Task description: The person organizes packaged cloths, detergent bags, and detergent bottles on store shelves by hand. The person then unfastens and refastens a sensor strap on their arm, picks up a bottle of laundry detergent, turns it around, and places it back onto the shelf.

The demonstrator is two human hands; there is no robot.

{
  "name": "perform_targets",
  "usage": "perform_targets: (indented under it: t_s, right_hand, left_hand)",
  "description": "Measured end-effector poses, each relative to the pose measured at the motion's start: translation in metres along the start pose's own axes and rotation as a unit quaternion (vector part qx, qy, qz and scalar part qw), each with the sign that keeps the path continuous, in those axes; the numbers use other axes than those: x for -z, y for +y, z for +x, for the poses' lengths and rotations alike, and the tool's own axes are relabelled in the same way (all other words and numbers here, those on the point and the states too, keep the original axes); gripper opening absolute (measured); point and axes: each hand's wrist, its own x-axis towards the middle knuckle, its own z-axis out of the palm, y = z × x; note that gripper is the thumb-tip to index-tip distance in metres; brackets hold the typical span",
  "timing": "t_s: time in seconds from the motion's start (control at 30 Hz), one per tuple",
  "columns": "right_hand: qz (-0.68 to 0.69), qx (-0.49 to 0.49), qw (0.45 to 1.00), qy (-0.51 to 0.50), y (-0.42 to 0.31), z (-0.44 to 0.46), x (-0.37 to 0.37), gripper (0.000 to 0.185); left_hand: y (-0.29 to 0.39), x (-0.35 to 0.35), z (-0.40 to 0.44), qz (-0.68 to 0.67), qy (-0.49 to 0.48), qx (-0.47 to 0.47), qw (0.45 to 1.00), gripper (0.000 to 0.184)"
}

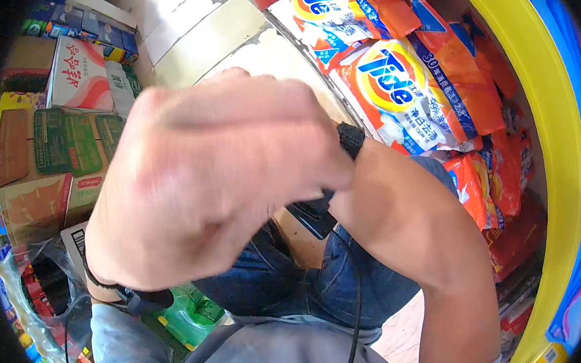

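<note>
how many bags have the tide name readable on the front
2: an upper bag cut off by the picture's top edge, and a lower bag just below and right of it. More may be hidden among the orange packets piled beside them.

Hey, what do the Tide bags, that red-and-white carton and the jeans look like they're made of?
Tide bags: probably glossy printed plastic film, judging by the shiny creases.

Red-and-white carton: likely cardboard with a smooth printed face; it has flat panels and straight edges, though a coating is hard to tell.

Jeans: apparently matte denim, given the mottled blue and thick seams.
</note>
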Motion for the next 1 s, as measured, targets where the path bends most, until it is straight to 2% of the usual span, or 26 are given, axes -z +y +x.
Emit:
perform_targets:
  t_s: [0.03,0.17,0.27,0.3,0.5,0.67,0.8,0.9,0.93,1.0]
  right_hand:
    - [0.015,-0.004,1.0,0.005,-0.031,0.145,0.057,0.029]
    - [0.077,-0.02,0.996,0.027,-0.015,0.09,0.041,0.028]
    - [0.125,-0.032,0.991,0.044,-0.003,0.011,0.023,0.028]
    - [0.141,-0.036,0.988,0.05,0.009,-0.086,-0.005,0.027]
    - [0.234,-0.061,0.967,0.081,0.016,-0.138,-0.008,0.027]
    - [0.311,-0.083,0.941,0.108,0.027,-0.182,-0.007,0.026]
    - [0.355,-0.094,0.922,0.125,0.03,-0.182,-0.005,0.026]
    - [0.31,-0.03,0.945,0.101,0.045,-0.185,-0.016,0.024]
    - [0.295,-0.009,0.951,0.093,0.022,-0.077,0.013,0.023]
    - [0.262,0.035,0.962,0.076,0.029,-0.093,0.001,0.022]
  left_hand:
    - [0.0,0.003,0.004,0.002,-0.008,0.01,1.0,0.013]
    - [-0.007,0.009,0.01,0.002,-0.04,0.012,0.999,0.009]
    - [-0.008,0.003,0.011,-0.024,-0.03,0.016,0.999,0.009]
    - [-0.008,0.003,0.011,-0.024,-0.03,0.016,0.999,0.009]
    - [-0.013,0.0,0.013,-0.033,-0.036,0.008,0.999,0.011]
    - [-0.013,-0.003,0.015,-0.032,-0.044,0.048,0.997,0.012]
    - [-0.011,0.001,0.015,0.007,-0.048,0.007,0.999,0.012]
    - [-0.011,0.0,0.012,0.006,-0.088,0.013,0.996,0.011]
    - [-0.013,0.0,0.012,0.016,-0.097,-0.008,0.995,0.013]
    - [-0.014,0.0,0.01,0.028,-0.104,-0.028,0.994,0.015]
